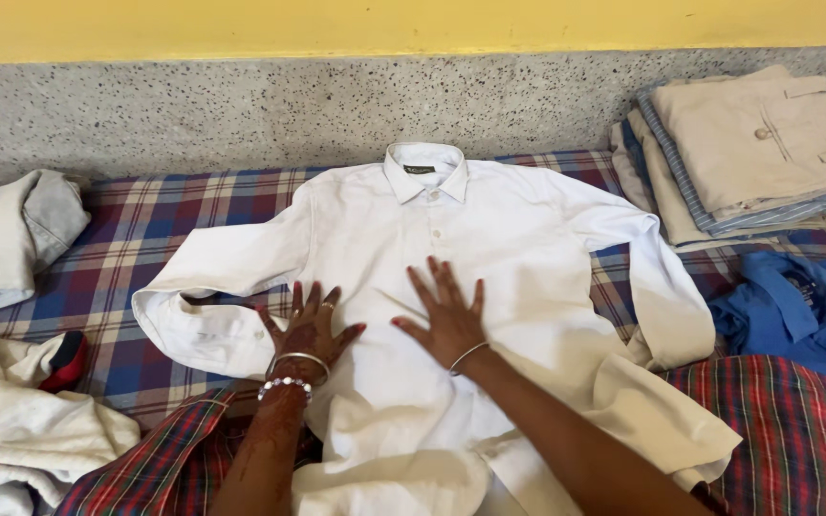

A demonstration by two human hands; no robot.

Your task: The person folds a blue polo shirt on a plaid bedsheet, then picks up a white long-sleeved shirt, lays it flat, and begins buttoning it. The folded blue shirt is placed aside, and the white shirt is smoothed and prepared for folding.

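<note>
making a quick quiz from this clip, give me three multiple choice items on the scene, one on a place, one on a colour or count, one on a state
1. Where is the stack of folded clothes?
A. far right, against the wall
B. on the near left corner
C. on top of the white shirt

2. What colour is the crumpled shirt on the right?
A. green
B. blue
C. black

3. How do the two hands lie on the white shirt?
A. closed into fists
B. pinching the collar
C. flat, fingers spread

Answers:
1 A, the stack sits at the upper right beside the speckled wall.
2 B, it is plainly blue.
3 C, the left hand and right hand press palm down on the shirt front.
</note>
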